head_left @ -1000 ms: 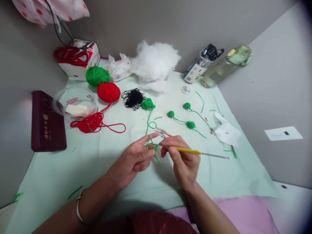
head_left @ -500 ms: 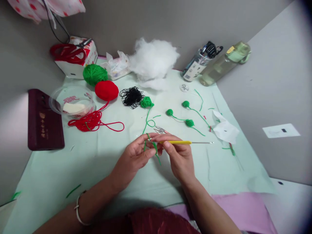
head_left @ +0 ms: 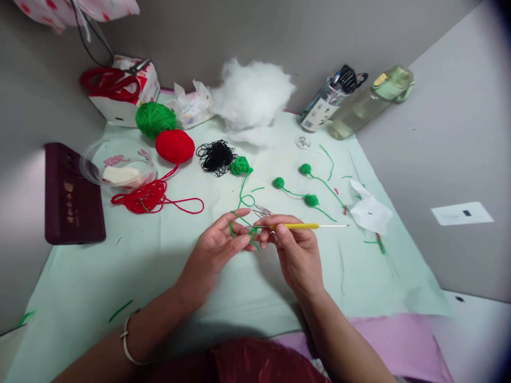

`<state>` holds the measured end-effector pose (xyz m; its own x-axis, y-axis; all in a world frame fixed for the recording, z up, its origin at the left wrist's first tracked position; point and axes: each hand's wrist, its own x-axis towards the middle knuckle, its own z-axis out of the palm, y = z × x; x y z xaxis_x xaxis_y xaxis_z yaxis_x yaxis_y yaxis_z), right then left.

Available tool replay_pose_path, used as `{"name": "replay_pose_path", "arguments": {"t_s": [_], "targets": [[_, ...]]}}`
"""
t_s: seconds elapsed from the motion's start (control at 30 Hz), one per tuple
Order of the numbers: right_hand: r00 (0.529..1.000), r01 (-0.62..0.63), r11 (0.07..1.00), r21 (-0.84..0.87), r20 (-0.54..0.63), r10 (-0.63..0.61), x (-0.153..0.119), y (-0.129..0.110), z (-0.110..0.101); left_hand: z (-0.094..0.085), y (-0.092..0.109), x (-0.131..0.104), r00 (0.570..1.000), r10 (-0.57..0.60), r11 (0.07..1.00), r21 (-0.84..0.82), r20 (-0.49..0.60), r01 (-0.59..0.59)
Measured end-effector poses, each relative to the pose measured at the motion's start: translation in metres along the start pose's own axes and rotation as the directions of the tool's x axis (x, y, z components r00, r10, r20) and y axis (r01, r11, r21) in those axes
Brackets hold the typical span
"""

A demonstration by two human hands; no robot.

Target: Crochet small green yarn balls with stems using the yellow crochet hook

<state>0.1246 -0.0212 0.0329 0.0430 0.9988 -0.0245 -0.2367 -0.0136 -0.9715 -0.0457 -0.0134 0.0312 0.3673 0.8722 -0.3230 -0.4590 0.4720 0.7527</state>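
Note:
My left hand (head_left: 213, 247) pinches green yarn (head_left: 253, 232), with a strand wrapped round its raised finger. Between thumb and fingers, my right hand (head_left: 297, 252) grips a crochet hook (head_left: 301, 226) by its yellow handle; the metal tip on the left meets the yarn loops. The strand runs up to a small green yarn ball (head_left: 241, 165). Small scissors (head_left: 262, 211) lie just behind my hands, partly hidden. Green crocheted balls with tails, one of them nearest the right hand (head_left: 311, 200), rest on the cloth beyond.
Red yarn (head_left: 174, 146), a black yarn tangle (head_left: 217, 157), white stuffing (head_left: 255, 98) and a plastic bowl (head_left: 120, 165) stand behind. A maroon case (head_left: 72, 197) lies left. A pen holder (head_left: 323, 106) and bottle (head_left: 367, 106) stand back right; white paper (head_left: 369, 210) lies right.
Both hands have moved slightly up, and my left fingers are spread wider from the hook. The hook's tip has shifted within the green loops, and the handle has moved a little up and right.

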Motion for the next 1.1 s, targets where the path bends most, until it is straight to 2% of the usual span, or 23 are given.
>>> {"name": "replay_pose_path", "arguments": {"t_s": [0.23,0.43,0.67,0.9,1.1], "targets": [[1.000,-0.008,0.999,0.032,-0.030,0.009,0.0022,-0.0023,0.0023,0.0059,0.0042,-0.0007,1.000,-0.017,0.998,-0.053,0.020,0.018],[1.000,0.002,0.998,0.068,-0.029,0.000,0.0020,-0.0050,0.0044,0.0049,0.0061,-0.0007,0.999,-0.034,0.999,0.035,-0.009,0.035],[1.000,0.012,0.998,0.059,-0.027,-0.011,0.0002,-0.0035,0.0041,0.0039,0.0047,-0.0025,0.999,0.014,0.991,0.131,-0.046,-0.008],[0.993,0.122,0.991,-0.054,0.018,-0.121,-0.0045,0.0027,0.0035,0.0071,0.0035,-0.0053,0.984,0.107,0.984,0.156,-0.139,-0.085],[0.990,0.139,0.989,-0.055,0.024,-0.138,-0.0049,0.0028,0.0066,0.0063,0.0025,-0.0066,0.980,0.136,0.980,0.168,-0.143,-0.111]]}}
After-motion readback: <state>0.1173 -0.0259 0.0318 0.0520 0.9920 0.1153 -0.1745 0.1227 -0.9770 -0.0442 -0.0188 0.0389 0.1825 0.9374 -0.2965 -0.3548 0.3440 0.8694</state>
